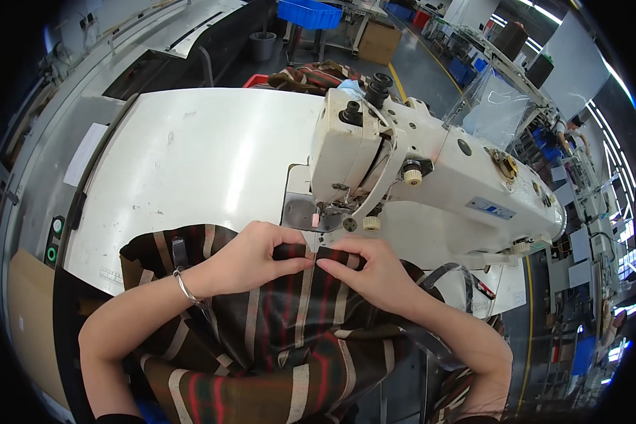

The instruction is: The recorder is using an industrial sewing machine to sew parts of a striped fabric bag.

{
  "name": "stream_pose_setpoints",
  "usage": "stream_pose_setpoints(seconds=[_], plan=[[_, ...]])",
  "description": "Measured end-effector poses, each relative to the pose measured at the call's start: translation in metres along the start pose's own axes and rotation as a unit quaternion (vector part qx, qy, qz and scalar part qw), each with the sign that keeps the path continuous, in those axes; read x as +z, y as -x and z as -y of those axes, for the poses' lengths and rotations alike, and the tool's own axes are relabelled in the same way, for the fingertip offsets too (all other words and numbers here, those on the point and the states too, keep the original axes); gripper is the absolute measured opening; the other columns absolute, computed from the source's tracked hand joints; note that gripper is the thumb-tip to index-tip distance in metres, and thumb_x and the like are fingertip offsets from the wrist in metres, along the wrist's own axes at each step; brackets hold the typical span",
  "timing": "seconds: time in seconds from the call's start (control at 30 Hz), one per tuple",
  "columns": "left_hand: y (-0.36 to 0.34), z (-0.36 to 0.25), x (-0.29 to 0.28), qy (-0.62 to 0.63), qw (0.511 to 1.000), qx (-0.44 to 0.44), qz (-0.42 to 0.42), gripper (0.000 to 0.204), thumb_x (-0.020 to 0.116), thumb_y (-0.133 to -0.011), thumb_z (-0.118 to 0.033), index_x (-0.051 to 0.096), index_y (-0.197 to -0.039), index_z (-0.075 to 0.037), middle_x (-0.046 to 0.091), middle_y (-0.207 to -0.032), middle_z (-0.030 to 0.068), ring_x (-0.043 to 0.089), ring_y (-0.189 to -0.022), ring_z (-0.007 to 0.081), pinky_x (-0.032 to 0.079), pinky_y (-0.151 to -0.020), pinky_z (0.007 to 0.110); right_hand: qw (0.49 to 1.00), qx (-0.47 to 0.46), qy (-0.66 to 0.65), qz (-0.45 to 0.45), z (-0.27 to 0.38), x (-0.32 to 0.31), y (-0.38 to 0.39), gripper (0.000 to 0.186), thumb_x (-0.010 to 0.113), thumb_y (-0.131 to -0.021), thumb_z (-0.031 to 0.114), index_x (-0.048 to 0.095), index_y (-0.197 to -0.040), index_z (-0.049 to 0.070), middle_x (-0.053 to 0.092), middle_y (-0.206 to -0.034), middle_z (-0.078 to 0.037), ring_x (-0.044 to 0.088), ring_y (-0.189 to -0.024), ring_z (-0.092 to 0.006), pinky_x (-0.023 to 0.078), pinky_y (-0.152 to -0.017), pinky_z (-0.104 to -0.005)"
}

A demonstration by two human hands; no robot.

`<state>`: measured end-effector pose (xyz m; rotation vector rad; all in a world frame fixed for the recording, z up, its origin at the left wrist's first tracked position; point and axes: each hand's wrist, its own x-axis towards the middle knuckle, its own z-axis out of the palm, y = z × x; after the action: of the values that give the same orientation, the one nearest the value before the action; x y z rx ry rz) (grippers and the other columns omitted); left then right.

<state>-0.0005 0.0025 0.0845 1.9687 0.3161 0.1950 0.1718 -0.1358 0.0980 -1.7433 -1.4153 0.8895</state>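
A brown fabric piece [275, 311] with red, dark and cream stripes drapes from the table's near edge toward my lap. My left hand [261, 254] pinches its upper edge between thumb and fingers, a metal bangle on that wrist. Close beside it, my right hand [366, 267] pinches the same edge, so the fingertips of both hands nearly meet. Just beyond the fingers stands the white sewing machine [431, 152], with its needle area and metal plate [300, 212] in front of the held edge. The cloth's far side is hidden by my hands.
The white sewing table [191, 155] spreads to the left. More striped cloth [318, 76] lies behind the machine. A blue crate [309, 13], a grey bin [263, 46] and a cardboard box [379, 42] stand farther back. At right, a small red-and-black tool [483, 287] lies near the table edge.
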Motion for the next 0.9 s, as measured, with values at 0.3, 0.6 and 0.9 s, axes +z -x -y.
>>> stream_pose_setpoints(seconds=[0.3,0.6,0.9], plan=[[0.006,-0.004,-0.004,-0.108,0.991,0.082,-0.02,0.021,0.066,-0.083,-0.007,0.063,-0.104,-0.002,0.066,-0.083,0.0133,0.06,-0.069,0.0267,0.048,-0.064,0.032,0.998,-0.036,0.041,-0.022,0.003,0.006,0.0,0.023,0.065,-0.084,0.02,0.066,-0.099,0.002,0.062,-0.084,-0.009,0.06,-0.066,-0.0202,0.046,-0.058,-0.0311],[0.017,-0.013,0.004,-0.056,0.998,0.003,-0.037,0.011,0.066,-0.084,-0.002,0.063,-0.094,-0.001,0.067,-0.085,0.011,0.064,-0.075,0.0238,0.05,-0.07,0.029,0.993,-0.065,0.084,-0.044,0.007,0.01,0.006,0.019,0.065,-0.083,0.018,0.065,-0.095,0.003,0.061,-0.081,-0.009,0.058,-0.063,-0.0244,0.045,-0.058,-0.0356],[0.021,-0.018,0.006,-0.046,0.996,0.033,-0.069,0.013,0.067,-0.082,0.0,0.064,-0.095,0.001,0.068,-0.087,0.0106,0.065,-0.079,0.0193,0.051,-0.076,0.029,0.987,-0.106,0.094,-0.074,0.012,0.013,0.011,0.016,0.067,-0.082,0.014,0.064,-0.091,0.001,0.061,-0.078,-0.009,0.056,-0.063,-0.0215,0.044,-0.057,-0.0318]])
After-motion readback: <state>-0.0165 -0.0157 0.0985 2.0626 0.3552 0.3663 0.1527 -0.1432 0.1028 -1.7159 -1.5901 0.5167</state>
